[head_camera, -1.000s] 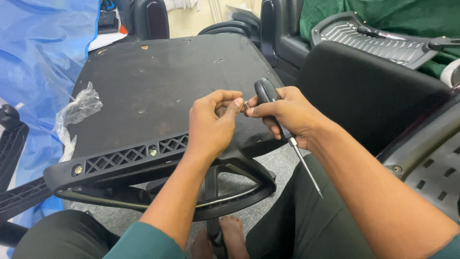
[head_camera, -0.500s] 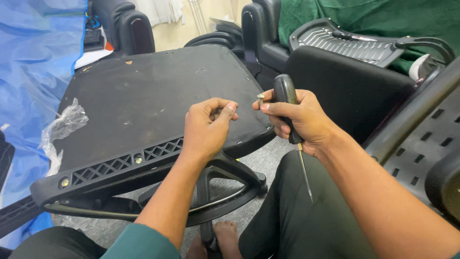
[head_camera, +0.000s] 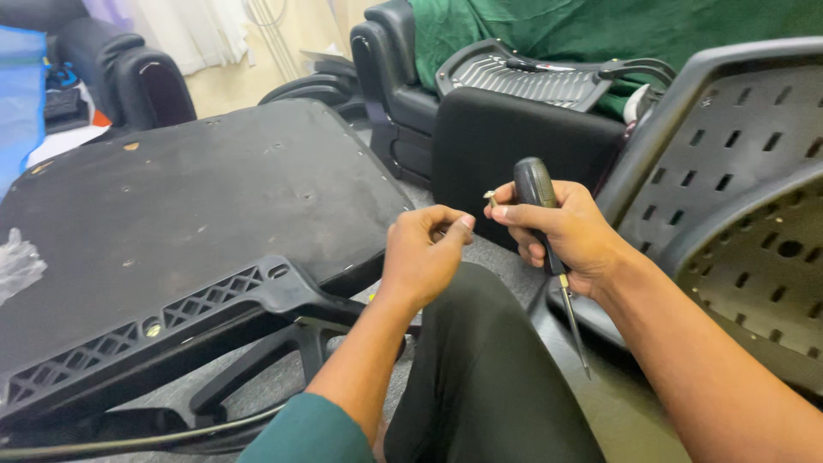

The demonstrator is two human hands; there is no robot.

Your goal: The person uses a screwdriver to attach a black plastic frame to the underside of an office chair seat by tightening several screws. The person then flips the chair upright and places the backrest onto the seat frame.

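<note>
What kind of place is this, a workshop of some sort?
Probably a workshop where office chairs are assembled or repaired. An upturned chair seat lies in front, loose perforated plastic backrests stand around, and the right hand holds a screwdriver.

Head view, person's own body only.

Left hand (head_camera: 424,257): bare, no glove, no ring or watch seen. Forearm bare up to a teal-green sleeve (head_camera: 304,433), which ends near the elbow at the bottom edge of the frame; plain fabric, no print visible.

Right hand (head_camera: 561,231): bare, no glove, no ring or wristband. Thumbnail short and plain. Forearm bare to the frame edge; no sleeve in view on this side.

Legs: dark trousers (head_camera: 489,377), near black with a greenish cast, smooth cloth, one knee raised between the arms. No seams or pockets discernible.
</note>
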